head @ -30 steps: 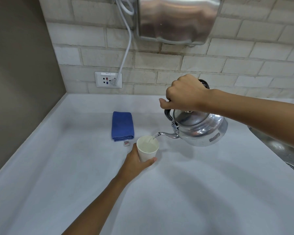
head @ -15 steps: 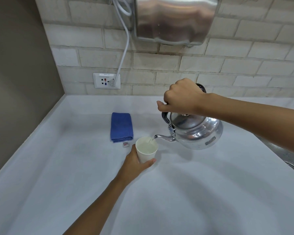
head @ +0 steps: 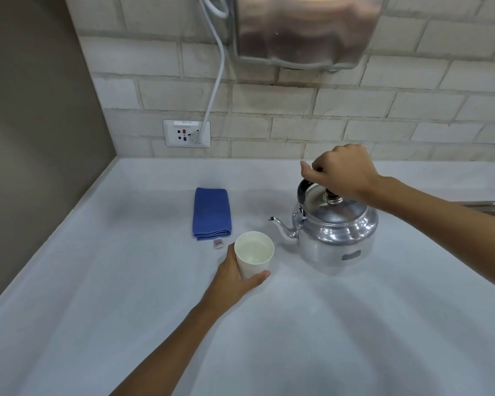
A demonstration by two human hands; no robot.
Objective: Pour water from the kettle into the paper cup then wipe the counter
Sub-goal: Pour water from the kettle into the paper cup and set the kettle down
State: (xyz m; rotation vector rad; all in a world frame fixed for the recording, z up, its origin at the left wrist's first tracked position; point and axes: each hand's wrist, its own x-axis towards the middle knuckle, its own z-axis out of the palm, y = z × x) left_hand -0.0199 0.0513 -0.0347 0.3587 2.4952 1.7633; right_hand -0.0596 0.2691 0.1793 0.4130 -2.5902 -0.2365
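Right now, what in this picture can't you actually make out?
- Kettle handle top: covered by the right hand, so its grip there is unclear.
- Paper cup: its near side is hidden by the left hand; the water level is too faint to judge.
- Cloth tag: print too small to read.
- Metal unit on the wall: cut off by the top edge.
- Sink: mostly behind the right forearm.

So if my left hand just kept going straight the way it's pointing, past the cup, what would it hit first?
The left hand already wraps the paper cup, pointing up and slightly right. Beyond the cup, the kettle spout looks like the first thing in line, though depth is hard to judge from this one view.
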